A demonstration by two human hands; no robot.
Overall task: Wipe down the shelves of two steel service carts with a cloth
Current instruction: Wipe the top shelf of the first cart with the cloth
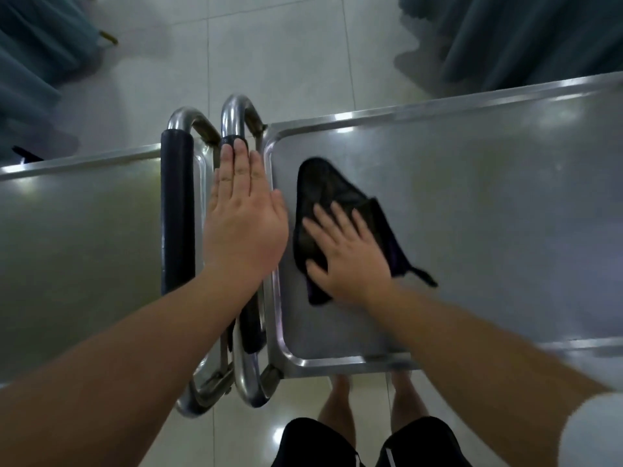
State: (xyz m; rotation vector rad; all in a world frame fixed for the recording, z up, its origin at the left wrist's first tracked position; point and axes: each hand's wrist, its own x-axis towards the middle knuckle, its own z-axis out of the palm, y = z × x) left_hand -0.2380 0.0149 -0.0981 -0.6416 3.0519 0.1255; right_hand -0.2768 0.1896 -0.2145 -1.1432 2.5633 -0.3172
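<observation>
The right hand (349, 256), fingers spread flat, presses the black cloth (332, 210) onto the right cart's top shelf (488, 214) near its left edge, unwiped steel stretching rightward, while the left hand (244, 214) lies flat on the handle (236, 129).

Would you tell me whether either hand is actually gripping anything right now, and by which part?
Nothing is gripped. The right hand presses flat on the near part of the dark cloth; the left hand lies flat over the cart handle.

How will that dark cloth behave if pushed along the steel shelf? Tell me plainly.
The cloth looks floppy: it lies crumpled under the right hand, so it may bunch. It probably slides easily on the smooth shelf. Its loose tag would likely trail.
</observation>
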